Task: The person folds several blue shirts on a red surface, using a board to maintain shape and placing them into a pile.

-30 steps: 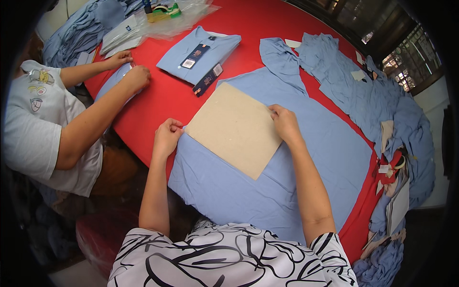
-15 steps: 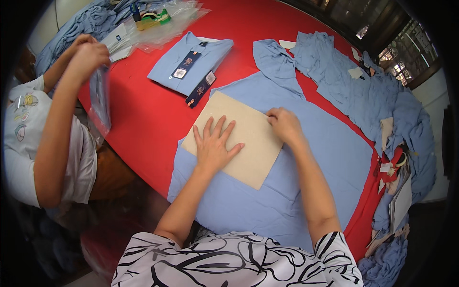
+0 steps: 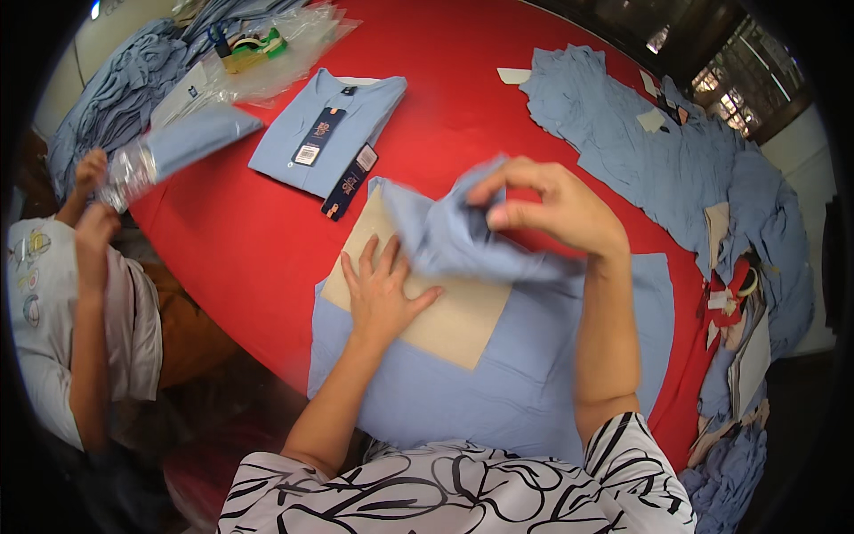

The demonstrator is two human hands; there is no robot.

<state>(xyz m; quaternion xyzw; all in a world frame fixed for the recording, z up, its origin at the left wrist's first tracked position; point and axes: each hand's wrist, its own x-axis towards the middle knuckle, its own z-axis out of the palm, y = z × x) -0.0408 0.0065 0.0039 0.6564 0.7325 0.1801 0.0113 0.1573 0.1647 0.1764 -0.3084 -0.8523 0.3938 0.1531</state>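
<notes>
1. At the left edge of the red table (image 3: 240, 240) a co-worker's hands (image 3: 89, 200) hold up a folded blue shirt in a clear plastic bag (image 3: 173, 151).
2. Near the far left corner of the table lies a folded shirt (image 3: 329, 129) with dark tags on it, next to a heap of clear bags (image 3: 285, 44).
3. The left hand (image 3: 381, 289) lies flat, palm down, fingers spread apart, on a beige cardboard sheet (image 3: 454, 316). The forearm comes up from the near edge, a little bent toward the right.
4. The cardboard lies on a light blue shirt (image 3: 498, 392), which is spread at the near edge of the table.
5. The right hand (image 3: 556, 209) is lifted above the cardboard. Its thumb and fingers are pinched on a fold of the same shirt (image 3: 445, 231), which is pulled over the cardboard toward the left. The wrist is bent and the forearm stands almost straight up from the near edge.
6. Along the right edge lies a pile of blue shirts (image 3: 640, 151).
</notes>
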